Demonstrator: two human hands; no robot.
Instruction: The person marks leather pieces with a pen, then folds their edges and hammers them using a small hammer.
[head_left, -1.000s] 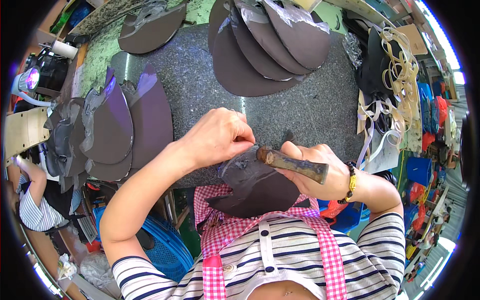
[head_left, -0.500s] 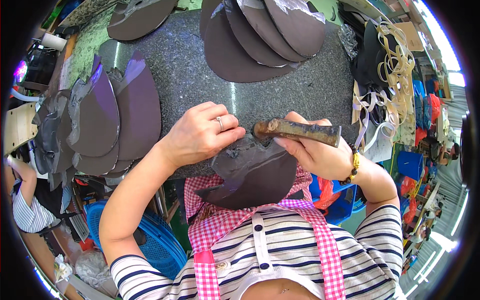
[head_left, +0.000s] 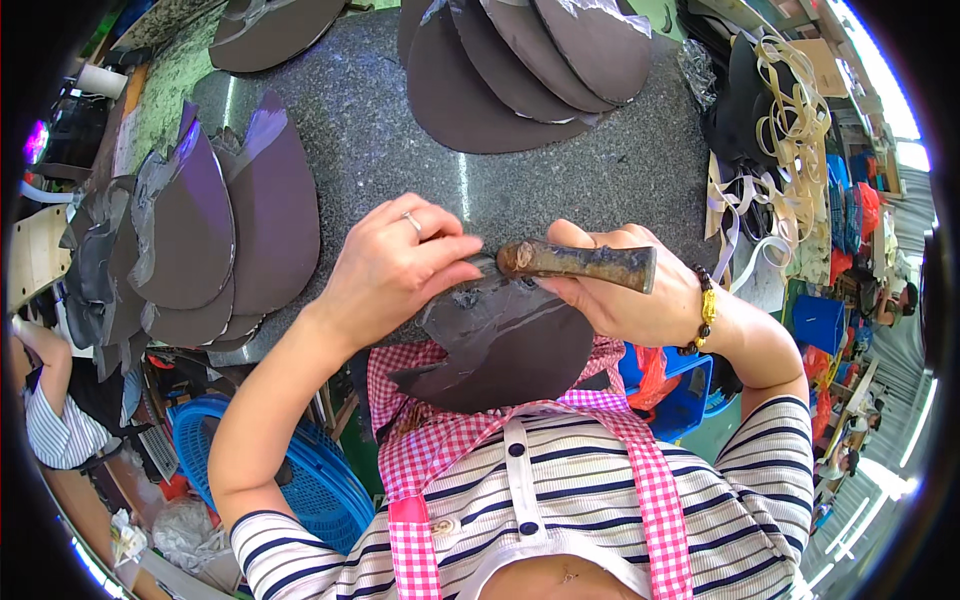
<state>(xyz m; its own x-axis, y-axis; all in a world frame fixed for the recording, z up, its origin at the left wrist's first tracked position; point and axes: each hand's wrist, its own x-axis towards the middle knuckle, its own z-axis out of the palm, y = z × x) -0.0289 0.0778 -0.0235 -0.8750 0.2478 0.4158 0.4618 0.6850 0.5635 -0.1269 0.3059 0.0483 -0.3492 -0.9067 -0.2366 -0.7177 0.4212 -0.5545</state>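
Note:
Below my hands, at the near edge of the stone slab (head_left: 380,130), lies a dark rounded panel (head_left: 520,355) with shiny, wrinkled grey film along its upper edge. My left hand (head_left: 393,258) pinches at that edge with thumb and index finger; a thin grey bit shows at the fingertips. In my right hand (head_left: 625,290) is a hammer (head_left: 580,262), its worn, rusty head lying over my fingers and its rounded face toward my left fingertips. The hammer's handle is mostly hidden under the hand. The panel's near part overhangs the slab in front of my checked apron (head_left: 410,465).
Similar dark panels (head_left: 270,200) lie overlapped at the left, and another fanned stack (head_left: 490,110) lies at the far side. Cream straps (head_left: 785,110) hang in loops at the right. Blue baskets (head_left: 310,490) stand below the slab. At far left a person's arm (head_left: 45,365) shows.
My right hand and the hammer have shifted slightly left. My left fingers have shifted slightly left and up from the panel's edge, still pinched. The dark panel stays about where it was.

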